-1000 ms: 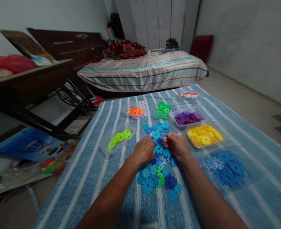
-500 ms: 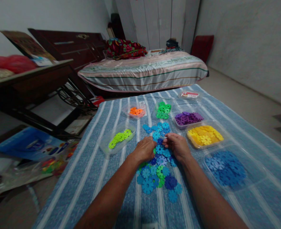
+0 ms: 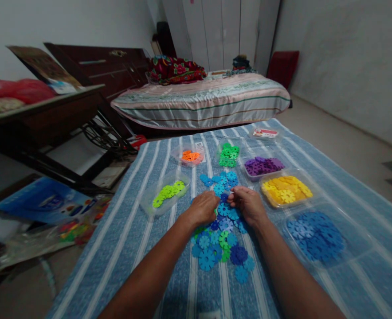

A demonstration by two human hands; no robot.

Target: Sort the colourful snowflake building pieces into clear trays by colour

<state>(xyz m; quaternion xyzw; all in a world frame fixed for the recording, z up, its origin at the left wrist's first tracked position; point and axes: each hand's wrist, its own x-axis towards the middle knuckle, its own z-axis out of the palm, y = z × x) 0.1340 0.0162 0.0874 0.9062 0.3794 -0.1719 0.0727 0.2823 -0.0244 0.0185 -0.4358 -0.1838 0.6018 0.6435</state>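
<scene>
A loose pile of snowflake-shaped plastic pieces (image 3: 221,248), mostly light blue with some dark blue and green ones, lies on a blue striped cloth (image 3: 132,239). My left hand (image 3: 201,208) rests on the pile's left side with its fingers curled down over the pieces. Beside it, my right hand (image 3: 247,204) has its fingertips pinched on a light blue piece at the top of the pile. The two hands nearly touch above the pile's middle.
Clear trays ring the pile: lime pieces (image 3: 167,191), orange pieces (image 3: 190,155), green pieces (image 3: 228,154), purple pieces (image 3: 262,165), yellow pieces (image 3: 285,188), blue pieces (image 3: 317,235). A low bed (image 3: 202,99) stands behind, a dark table (image 3: 39,115) at left.
Both hands stay on the pile, fingers shifting slightly. The view has moved a little.
</scene>
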